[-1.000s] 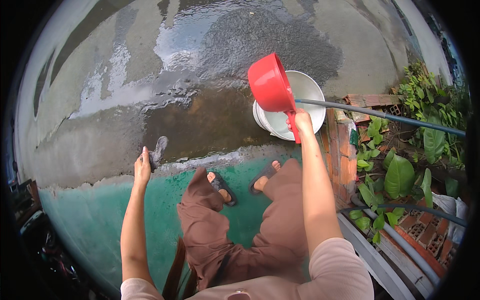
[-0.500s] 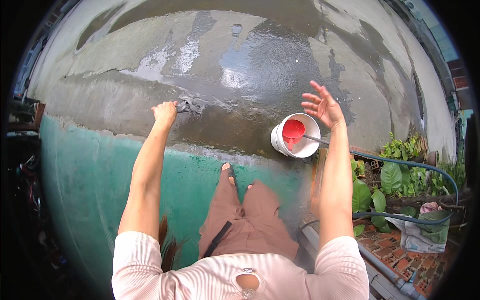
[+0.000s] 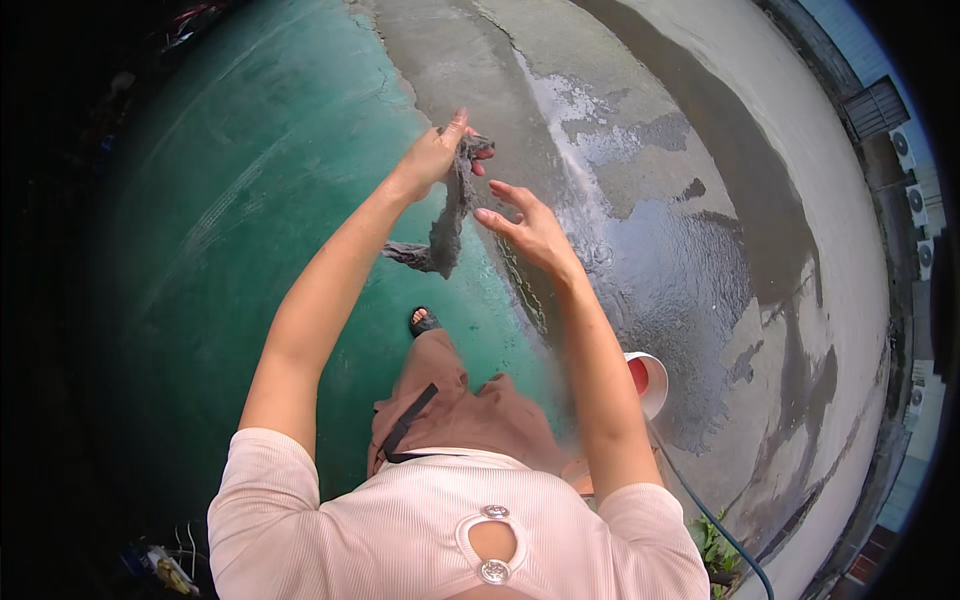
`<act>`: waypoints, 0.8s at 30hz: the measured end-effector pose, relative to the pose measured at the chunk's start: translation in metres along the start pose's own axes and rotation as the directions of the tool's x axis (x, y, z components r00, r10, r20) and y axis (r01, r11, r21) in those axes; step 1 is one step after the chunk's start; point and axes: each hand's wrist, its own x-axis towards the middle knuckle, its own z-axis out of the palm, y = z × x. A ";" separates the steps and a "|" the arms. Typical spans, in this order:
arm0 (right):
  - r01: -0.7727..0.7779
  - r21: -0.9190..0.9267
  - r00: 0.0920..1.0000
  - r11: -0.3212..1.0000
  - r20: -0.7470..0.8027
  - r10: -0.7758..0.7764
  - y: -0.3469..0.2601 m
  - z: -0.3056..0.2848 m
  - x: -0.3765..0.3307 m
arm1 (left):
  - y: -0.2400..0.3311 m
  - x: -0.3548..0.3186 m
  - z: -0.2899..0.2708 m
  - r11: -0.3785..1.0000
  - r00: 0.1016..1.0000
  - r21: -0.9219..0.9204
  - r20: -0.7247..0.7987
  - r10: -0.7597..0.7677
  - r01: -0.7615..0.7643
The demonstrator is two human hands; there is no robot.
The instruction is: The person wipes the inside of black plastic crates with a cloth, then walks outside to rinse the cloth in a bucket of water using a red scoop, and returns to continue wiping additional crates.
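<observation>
A wet, dark grey cloth (image 3: 450, 225) hangs from my left hand (image 3: 432, 158) out in front of me. My left fingers are closed round its upper end, and the lower part dangles and bends off to the left over the green floor. My right hand (image 3: 535, 232) is a short way to the right of the cloth. Its fingers are apart and curved towards the cloth, with nothing in them.
To my right, partly behind my right forearm, stands a white bucket (image 3: 657, 388) with a red dipper (image 3: 638, 375) inside. A hose (image 3: 712, 520) runs along the ground near it. Green floor (image 3: 250, 200) meets wet grey concrete (image 3: 670, 270). Leafy plants (image 3: 716, 548) grow at the lower right.
I have turned to the left, so the bucket now shows lower right. My left hand has brought the cloth up and inward, and my open right hand has come close to it.
</observation>
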 end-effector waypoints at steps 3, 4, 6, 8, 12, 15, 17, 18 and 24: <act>0.004 0.008 0.966 1.000 0.260 -0.005 -0.049 0.045 0.053 | 0.016 -0.027 -0.073 0.992 0.998 0.128 -0.059 0.021 -0.013; 0.007 0.053 0.958 0.999 0.286 -0.022 -0.053 0.065 0.072 | 0.015 -0.036 -0.106 0.982 0.996 0.189 -0.091 0.010 0.007; -0.030 0.233 0.948 0.972 0.316 -0.046 -0.068 0.114 0.110 | -0.010 -0.048 -0.166 0.983 0.957 0.157 -0.258 0.135 -0.097; 0.094 0.131 0.975 0.987 0.186 -0.118 -0.104 0.159 0.153 | 0.002 -0.072 -0.221 0.999 0.951 0.000 -0.308 0.032 -0.033; 0.379 -0.176 0.921 0.908 0.167 -0.352 -0.193 0.210 0.244 | -0.004 -0.077 -0.361 0.994 0.993 0.095 -0.096 0.067 -0.058; 0.604 -0.363 0.797 0.710 0.267 -0.542 -0.250 0.226 0.321 | 0.027 -0.078 -0.438 0.892 0.967 0.438 -0.156 0.202 -0.115; 0.601 -0.422 0.793 0.679 0.211 -0.571 -0.316 0.199 0.393 | 0.042 -0.082 -0.503 0.820 0.922 0.548 -0.209 0.324 -0.164; 0.602 -0.525 0.764 0.602 0.159 -0.625 -0.355 0.177 0.428 | 0.053 -0.088 -0.538 0.820 0.924 0.570 -0.282 0.259 -0.056; 0.402 -0.837 0.294 0.373 -0.267 -0.918 -0.442 0.050 0.512 | 0.061 -0.078 -0.756 0.763 0.648 0.643 -0.608 0.459 0.062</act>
